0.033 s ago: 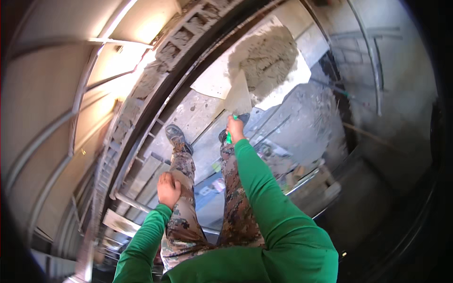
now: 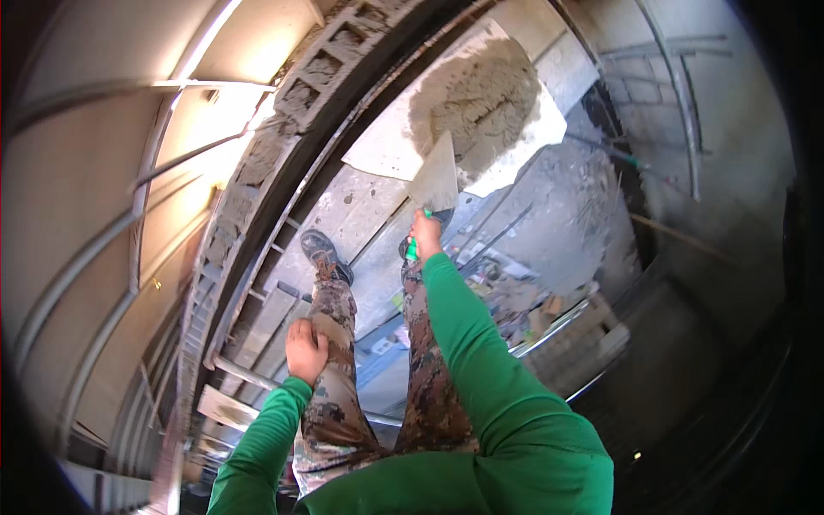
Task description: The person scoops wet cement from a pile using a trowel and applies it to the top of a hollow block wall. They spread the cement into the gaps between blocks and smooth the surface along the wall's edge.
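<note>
My right hand point(image 2: 425, 233) is closed round the green handle of a trowel point(image 2: 436, 178). The trowel's broad, tapering metal blade points away from me, its tip at the near edge of a heap of wet grey mortar point(image 2: 485, 107). That heap lies on a pale board point(image 2: 382, 148), with a damp, darker patch around it. My left hand point(image 2: 306, 352) rests against my left leg near the knee, its fingers loosely bent and nothing visible in them.
I stand on planks point(image 2: 365, 210). A hollow-block wall point(image 2: 300, 96) runs along the left, with metal poles point(image 2: 77, 249) beyond it. Rubble and scraps point(image 2: 506, 292) lie lower down at the right. Another pole point(image 2: 682, 103) stands at the far right.
The view has shifted slightly. The trowel has turned a little, its blade and handle tilting slightly differently beside the mortar. My left hand stays on my leg.
</note>
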`<state>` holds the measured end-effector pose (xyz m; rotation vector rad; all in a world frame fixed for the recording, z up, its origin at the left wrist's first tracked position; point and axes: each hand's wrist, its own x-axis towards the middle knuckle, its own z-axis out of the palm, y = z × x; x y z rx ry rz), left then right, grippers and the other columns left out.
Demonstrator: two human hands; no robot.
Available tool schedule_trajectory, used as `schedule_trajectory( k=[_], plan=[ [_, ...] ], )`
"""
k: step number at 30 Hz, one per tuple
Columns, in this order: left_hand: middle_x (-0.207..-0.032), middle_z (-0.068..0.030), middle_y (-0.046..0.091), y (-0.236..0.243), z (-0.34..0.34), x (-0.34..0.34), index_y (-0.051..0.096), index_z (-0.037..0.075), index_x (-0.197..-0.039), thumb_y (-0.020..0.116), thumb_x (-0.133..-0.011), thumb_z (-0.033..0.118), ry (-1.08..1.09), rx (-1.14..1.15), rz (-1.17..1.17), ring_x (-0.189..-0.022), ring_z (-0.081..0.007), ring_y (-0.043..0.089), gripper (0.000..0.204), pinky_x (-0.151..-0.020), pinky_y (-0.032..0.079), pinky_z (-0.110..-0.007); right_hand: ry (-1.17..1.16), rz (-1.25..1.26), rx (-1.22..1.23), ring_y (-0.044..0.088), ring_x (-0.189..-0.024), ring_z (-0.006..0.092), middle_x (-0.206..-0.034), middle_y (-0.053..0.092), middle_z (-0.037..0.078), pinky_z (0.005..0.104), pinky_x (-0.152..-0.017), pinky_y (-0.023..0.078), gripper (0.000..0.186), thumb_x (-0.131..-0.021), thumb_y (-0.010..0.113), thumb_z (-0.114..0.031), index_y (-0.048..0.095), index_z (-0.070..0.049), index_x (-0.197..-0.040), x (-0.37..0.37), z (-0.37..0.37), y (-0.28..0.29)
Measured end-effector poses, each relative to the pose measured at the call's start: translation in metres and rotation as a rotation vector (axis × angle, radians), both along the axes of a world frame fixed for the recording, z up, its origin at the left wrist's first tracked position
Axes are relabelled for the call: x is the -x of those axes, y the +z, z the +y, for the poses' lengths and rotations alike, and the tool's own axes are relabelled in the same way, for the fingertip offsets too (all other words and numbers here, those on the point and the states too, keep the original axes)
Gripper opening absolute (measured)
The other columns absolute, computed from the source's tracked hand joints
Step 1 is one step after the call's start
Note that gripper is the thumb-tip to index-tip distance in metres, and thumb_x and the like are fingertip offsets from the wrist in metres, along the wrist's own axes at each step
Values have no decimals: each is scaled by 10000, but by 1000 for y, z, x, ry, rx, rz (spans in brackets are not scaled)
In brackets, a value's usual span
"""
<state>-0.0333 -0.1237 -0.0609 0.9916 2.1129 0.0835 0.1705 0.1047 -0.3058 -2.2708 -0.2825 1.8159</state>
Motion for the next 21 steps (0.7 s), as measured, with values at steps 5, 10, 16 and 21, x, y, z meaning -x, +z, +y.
schedule_trajectory(
  k=[5, 10, 16, 21],
  plan=[
    [-864, -191, 524, -7, 21, -9, 501, -6, -850, 578, -757, 74, -98, 43, 10, -830, -385, 520, 145, -760, 422, -468, -615, 128, 143, 435, -366, 177, -518, 455, 23, 344, -353, 385, 293, -861, 613, -332, 497, -111, -708, 22, -77, -100],
    [-915, -197, 548, -23, 62, -14, 493, -21, -856, 589, -765, 29, -122, 105, -32, -860, -382, 532, 141, -781, 426, -455, -864, 219, -101, 466, -435, 194, -605, 477, 45, 360, -385, 407, 164, -888, 593, -245, 477, -129, -884, 27, -8, -212],
    [-971, -218, 564, -21, 52, -21, 471, -5, -811, 587, -771, 31, -55, 165, 25, -908, -395, 544, 127, -812, 426, -464, -736, 363, -253, 378, -476, 126, -596, 385, -5, 308, -449, 363, 261, -892, 550, -214, 364, -153, -718, 2, 213, -194],
    [-963, -209, 558, -24, 48, -30, 462, -1, -805, 584, -774, 45, -47, 170, -25, -901, -398, 535, 134, -811, 425, -463, -583, 408, -301, 382, -487, 102, -619, 393, -16, 295, -448, 354, 205, -872, 584, -218, 421, -142, -775, -67, 185, -187]
  ],
)
